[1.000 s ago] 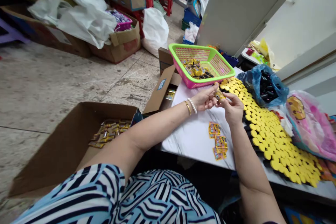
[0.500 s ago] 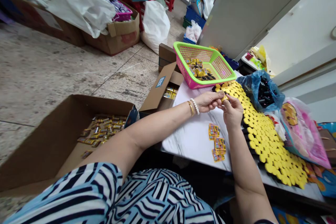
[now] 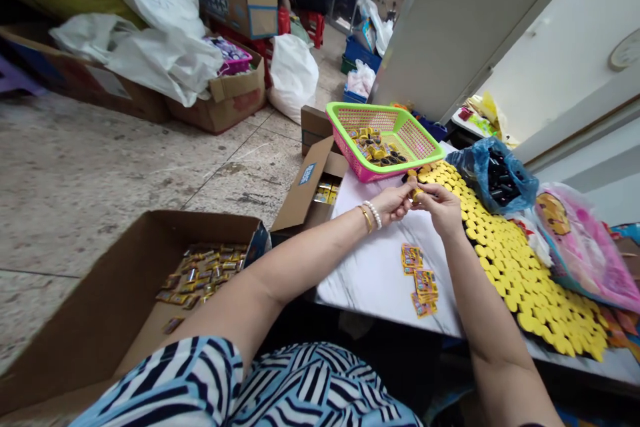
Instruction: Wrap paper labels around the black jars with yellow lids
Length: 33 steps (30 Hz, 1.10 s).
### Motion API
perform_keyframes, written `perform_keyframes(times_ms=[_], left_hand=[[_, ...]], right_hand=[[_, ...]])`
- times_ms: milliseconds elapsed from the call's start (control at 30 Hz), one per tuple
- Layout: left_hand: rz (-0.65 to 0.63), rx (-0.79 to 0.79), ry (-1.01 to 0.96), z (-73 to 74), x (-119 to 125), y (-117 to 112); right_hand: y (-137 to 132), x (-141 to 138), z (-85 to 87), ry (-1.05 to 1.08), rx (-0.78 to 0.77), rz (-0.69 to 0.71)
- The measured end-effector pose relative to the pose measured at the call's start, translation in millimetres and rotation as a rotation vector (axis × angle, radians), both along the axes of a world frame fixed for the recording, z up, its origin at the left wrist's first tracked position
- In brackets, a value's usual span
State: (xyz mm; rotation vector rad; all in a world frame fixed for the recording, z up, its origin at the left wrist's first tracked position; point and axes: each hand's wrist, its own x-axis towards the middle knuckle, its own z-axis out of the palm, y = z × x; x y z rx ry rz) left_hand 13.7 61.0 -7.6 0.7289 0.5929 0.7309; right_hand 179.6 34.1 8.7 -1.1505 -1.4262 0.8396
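Observation:
Above the white marbled tabletop (image 3: 365,233), my two hands meet at a small yellow-capped cylinder (image 3: 416,193). My left hand (image 3: 393,205) pinches it from the left; a pearl bracelet and a gold one circle that wrist. From the right, the thumb and fingers of my right hand (image 3: 441,208) close on the same piece, hiding much of it. Nearer me lie several printed yellow-orange labels (image 3: 425,283) in loose overlapping stacks. Right of my hands, many yellow-capped black cylinders (image 3: 510,267) stand packed together.
A green-rimmed pink basket (image 3: 380,172) holds yellow-wrapped pieces at the table's far end. Left of me, a large open carton (image 3: 90,300) contains more. A smaller carton (image 3: 295,193) stands between. A blue bag (image 3: 463,163) of black parts and a pink bag (image 3: 590,253) lie right.
The camera view has shifted, so the surroundings sit lower in the picture. Both my hands stay together on the small piece, with the fingers slightly repositioned.

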Motion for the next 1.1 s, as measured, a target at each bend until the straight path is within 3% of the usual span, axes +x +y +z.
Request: perform_keyframes(times_ms=[133, 233, 300, 400, 533, 667, 833, 967, 1100], left_hand=[[0.175, -0.089, 0.019, -2.8, 0, 12], [0.317, 0.001, 0.108, -8.6, 2, 21], [0.378, 0.084, 0.17, -13.7, 4, 24], [0.388, 0.164, 0.246, -20.3, 10, 27], [0.335, 0.249, 0.381, -21.7, 28, 36], [0.271, 0.32, 0.502, -14.8, 54, 55], [0.212, 0.441, 0.641, -15.2, 78, 71], [0.145, 0.552, 0.72, -28.3, 75, 72], [0.234, 0.723, 0.778, -34.3, 66, 75]], right_hand=[[46, 1, 37.7, 0.009, 0.06, -0.112], [76, 4, 54.9, -0.17, 0.146, -0.227], [82, 6, 50.5, -0.429, 0.212, -0.401], [76, 12, 26.9, -0.794, 0.222, -0.573], [72, 37, 4.4, -1.028, 0.173, -0.529], [90, 65, 6.0, -1.067, 0.145, -0.43], [108, 74, -1.5, -1.095, 0.1, -0.281], [108, 75, -11.9, -1.088, 0.087, -0.249], [105, 84, -13.5, -1.059, 0.083, -0.293]])
